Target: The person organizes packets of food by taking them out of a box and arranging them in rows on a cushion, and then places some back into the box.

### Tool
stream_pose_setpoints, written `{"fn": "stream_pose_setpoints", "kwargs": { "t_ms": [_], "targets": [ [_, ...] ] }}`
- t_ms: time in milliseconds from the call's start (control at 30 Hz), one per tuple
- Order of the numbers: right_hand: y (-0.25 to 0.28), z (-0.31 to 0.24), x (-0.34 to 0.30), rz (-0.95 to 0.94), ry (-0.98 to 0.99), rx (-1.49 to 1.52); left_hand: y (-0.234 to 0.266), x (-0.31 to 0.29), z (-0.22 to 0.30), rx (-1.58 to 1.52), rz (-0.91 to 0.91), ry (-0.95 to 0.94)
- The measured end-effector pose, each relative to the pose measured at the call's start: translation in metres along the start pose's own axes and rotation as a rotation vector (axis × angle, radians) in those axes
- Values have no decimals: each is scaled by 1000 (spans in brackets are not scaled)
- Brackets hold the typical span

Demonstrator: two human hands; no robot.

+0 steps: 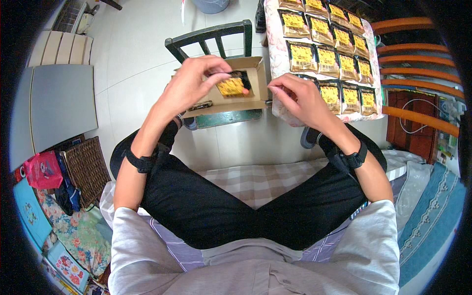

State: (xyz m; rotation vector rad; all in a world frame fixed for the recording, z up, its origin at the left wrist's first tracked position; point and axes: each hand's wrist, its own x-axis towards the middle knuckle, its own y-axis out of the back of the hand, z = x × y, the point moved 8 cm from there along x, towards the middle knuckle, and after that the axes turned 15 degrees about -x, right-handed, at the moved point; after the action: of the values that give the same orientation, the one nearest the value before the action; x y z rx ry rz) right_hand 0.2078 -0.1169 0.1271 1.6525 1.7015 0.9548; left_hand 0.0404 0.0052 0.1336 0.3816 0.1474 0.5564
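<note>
Two hands (pixel 191 83) work over one cardboard box (pixel 258 81) holding one yellow packet (pixel 232 87); about sixteen more packets (pixel 322 59) lie far right, one green chair (pixel 216 37) stands far.

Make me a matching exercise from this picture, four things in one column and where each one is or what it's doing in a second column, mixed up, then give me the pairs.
Things:
1. left hand
2. right hand
3. cardboard box
4. wicker basket

Places or states:
A. on the floor at the person's left
B. holding a yellow and black packet over the box
C. open, on the green chair
D. at the box's right edge, fingers pinched, beside the rows of packets

Pairs: 1-B, 2-D, 3-C, 4-A
</note>
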Motion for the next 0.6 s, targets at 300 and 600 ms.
{"fn": "stream_pose_setpoints", "kwargs": {
  "t_ms": [300, 600],
  "targets": [
    [5, -7, -1, 23, 155, -202, 20, -1, -48, 144, 96, 102],
    [11, -7, -1, 45, 216, -247, -13, -1, -79, 420, 8, 189]
  ]
}}
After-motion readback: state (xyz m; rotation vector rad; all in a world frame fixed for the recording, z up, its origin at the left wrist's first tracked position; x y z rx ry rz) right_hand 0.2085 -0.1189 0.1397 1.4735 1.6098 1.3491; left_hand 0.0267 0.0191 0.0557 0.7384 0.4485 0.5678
